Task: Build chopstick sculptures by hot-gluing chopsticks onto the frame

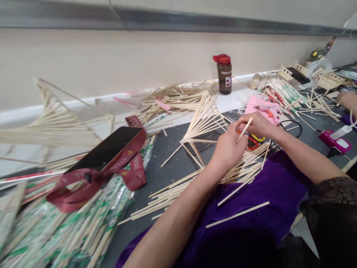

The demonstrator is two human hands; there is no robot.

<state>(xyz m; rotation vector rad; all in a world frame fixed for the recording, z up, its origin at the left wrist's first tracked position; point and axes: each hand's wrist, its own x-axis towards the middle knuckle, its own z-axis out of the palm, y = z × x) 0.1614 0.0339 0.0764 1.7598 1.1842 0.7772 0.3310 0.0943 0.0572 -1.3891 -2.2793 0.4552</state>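
Note:
A pale wooden chopstick (244, 129) sticks up from my left hand (229, 146), whose fingers are closed round it. Close against it, my right hand (258, 124) has its fingers curled together; whatever they pinch is hidden. Both hands are at the right end of a fan-shaped frame of joined chopsticks (205, 115). Scissors (253, 142) with red and yellow handles lie just below my hands. Loose chopsticks (173, 193) are spread under my left forearm, and a single chopstick (237, 214) rests on the purple cloth (287, 178) over my lap.
A phone (104, 149) with a red strap (134, 169) lies on wrapped chopsticks (69, 223) at left. Behind stand a red-lidded bottle (224, 76) and a chopstick pile (178, 98). Right are a pink pad (252, 104), a purple power strip (334, 141) and another person's hand (348, 100).

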